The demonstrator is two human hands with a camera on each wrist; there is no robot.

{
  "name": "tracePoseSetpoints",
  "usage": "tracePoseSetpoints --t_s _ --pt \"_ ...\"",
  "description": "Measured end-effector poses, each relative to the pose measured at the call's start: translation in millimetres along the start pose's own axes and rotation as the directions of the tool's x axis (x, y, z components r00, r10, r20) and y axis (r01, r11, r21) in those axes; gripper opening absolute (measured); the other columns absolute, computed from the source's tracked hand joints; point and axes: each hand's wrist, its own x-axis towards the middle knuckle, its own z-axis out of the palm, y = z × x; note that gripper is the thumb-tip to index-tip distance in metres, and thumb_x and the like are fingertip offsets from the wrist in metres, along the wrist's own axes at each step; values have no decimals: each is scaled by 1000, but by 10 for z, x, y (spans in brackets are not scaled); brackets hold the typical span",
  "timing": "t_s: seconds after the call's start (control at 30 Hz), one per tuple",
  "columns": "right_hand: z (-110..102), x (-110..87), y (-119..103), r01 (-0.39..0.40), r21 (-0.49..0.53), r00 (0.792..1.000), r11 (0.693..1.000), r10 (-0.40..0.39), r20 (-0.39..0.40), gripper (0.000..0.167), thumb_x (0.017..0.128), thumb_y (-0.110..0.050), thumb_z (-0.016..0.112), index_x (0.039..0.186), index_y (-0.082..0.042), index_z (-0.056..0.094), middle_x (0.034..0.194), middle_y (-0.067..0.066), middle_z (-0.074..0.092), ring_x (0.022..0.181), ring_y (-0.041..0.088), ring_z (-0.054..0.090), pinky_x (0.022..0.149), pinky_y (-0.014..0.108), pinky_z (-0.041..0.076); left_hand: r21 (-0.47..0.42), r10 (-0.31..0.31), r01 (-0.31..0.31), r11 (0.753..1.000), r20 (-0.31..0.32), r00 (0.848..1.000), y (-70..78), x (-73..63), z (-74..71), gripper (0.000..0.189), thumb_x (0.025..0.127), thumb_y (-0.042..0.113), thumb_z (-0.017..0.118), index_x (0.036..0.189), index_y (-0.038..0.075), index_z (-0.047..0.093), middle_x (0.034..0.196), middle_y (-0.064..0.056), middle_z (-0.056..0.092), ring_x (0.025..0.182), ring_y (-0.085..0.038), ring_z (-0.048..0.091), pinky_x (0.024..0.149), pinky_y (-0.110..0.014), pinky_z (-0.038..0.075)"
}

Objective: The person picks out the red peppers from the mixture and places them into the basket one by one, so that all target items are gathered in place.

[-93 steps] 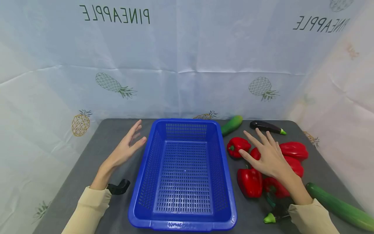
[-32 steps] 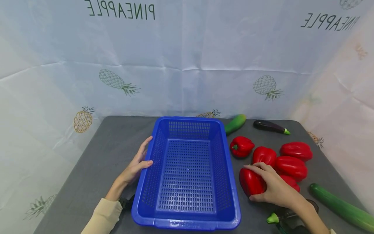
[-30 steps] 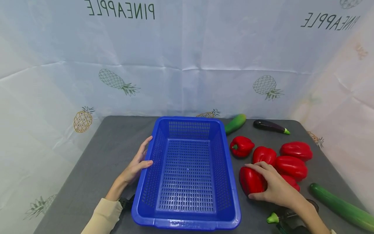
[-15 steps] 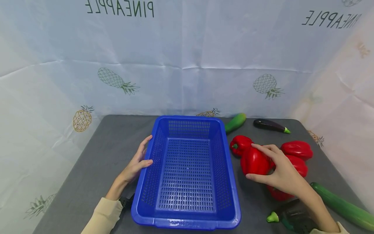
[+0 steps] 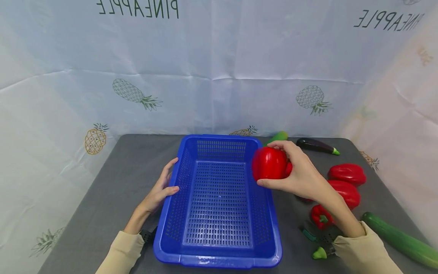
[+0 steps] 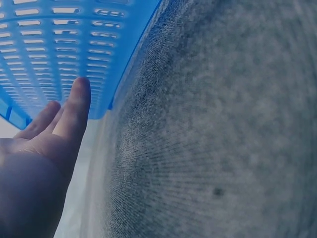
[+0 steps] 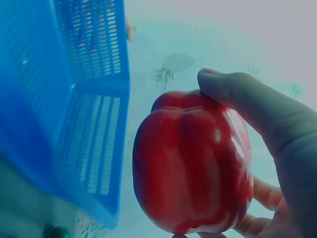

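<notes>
My right hand holds a red bell pepper between thumb and fingers, up over the right rim of the blue plastic basket. In the right wrist view the pepper fills the middle, the thumb along one side and fingertips showing behind it, with the basket beside it. My left hand holds the basket's left side, thumb over the rim and fingers against the outer wall. The left wrist view shows those fingers on the slotted wall. Nothing lies inside the basket.
More red peppers lie on the grey tabletop right of the basket, some partly behind my right arm. A dark eggplant and a green cucumber lie at the back; a longer cucumber and another eggplant lie nearer the front.
My right hand has gripped a pepper from the group, lifted it and carried it left to the basket's rim. My left hand has come to the basket's left side and stayed there.
</notes>
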Motion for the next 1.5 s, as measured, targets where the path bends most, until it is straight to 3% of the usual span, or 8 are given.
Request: tracePoseSetpoints --t_s 0.27,0.53,0.8,1.0,1.17,1.5 --pt "158 406 -211 -13 37 997 999 10 76 74 77 -31 87 142 -16 56 137 14 57 115 32 60 83 50 62 34 -14 14 999 -13 1000 6 3 0 81 99 11 53 162 20 4 149 -13 38 127 -15 57 92 -35 59" --pt "405 774 -404 -78 80 986 994 64 157 75 76 -38 87 143 -21 56 135 9 57 121 31 55 87 47 61 69 -4 5 998 -20 1000 -11 7 -6 81 98 12 54 162 19 5 148 -16 37 126 -13 56 92 -34 59" --pt "723 1046 -478 -97 157 984 983 71 162 78 77 -34 87 145 -14 54 138 12 57 125 30 56 90 46 61 76 2 0 997 -18 1000 -32 39 17 80 98 13 56 161 21 7 146 -15 39 125 -13 56 91 -33 59" --pt "963 1171 -469 -126 145 972 981 92 217 81 77 -34 86 148 -14 52 142 14 54 131 33 50 91 46 61 94 5 -3 996 -20 1000 -49 57 21 80 98 16 56 161 20 7 146 -19 37 126 -12 55 92 -33 58" --pt "1180 1226 -437 -176 79 948 981 148 281 83 77 -35 86 150 -16 50 144 14 51 134 35 41 92 47 60 94 7 -6 996 -13 1000 -49 50 15 80 98 16 55 161 20 6 148 -23 34 127 -13 56 92 -34 59" --pt "1504 1227 -383 -178 12 932 984 165 324 84 77 -34 88 150 -14 51 142 17 52 132 37 42 96 51 58 90 -4 3 996 10 1000 -41 55 -3 81 99 18 54 162 20 3 153 -37 23 130 -12 54 95 -32 58"
